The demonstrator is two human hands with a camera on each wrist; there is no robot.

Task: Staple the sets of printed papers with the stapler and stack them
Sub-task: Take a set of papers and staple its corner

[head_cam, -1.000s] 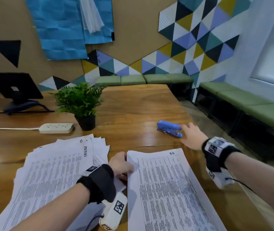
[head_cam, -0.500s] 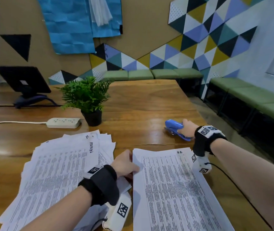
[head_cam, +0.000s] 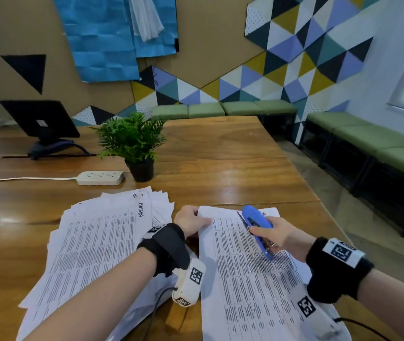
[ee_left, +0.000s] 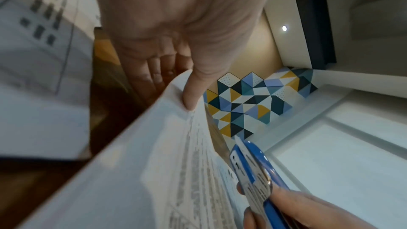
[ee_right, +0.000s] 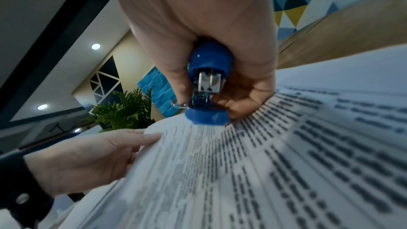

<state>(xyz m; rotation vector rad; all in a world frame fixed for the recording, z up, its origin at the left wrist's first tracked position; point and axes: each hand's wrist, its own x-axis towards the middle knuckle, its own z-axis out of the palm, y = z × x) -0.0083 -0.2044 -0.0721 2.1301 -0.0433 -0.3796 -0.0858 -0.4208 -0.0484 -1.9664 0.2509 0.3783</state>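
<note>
A set of printed papers [head_cam: 247, 274] lies on the wooden table [head_cam: 220, 168] in front of me. My left hand [head_cam: 191, 221] pinches its upper left corner, thumb on top, and lifts that corner slightly [ee_left: 176, 128]. My right hand [head_cam: 273, 233] grips the blue stapler [head_cam: 257, 225] and holds it over the upper part of this set, its nose pointing away from me. In the right wrist view the stapler [ee_right: 208, 83] hangs just above the sheet [ee_right: 264, 163]. A fanned pile of more printed papers [head_cam: 92, 242] lies to the left.
A potted green plant [head_cam: 132, 141] and a white power strip [head_cam: 100, 177] stand behind the pile. A dark tablet on a stand [head_cam: 41, 124] is at far left. The table's right edge runs close to my right arm, with green benches [head_cam: 368, 143] beyond.
My right hand took hold of the stapler at the far right of the table and brought it back over the paper set. My left hand has raised the set's corner.
</note>
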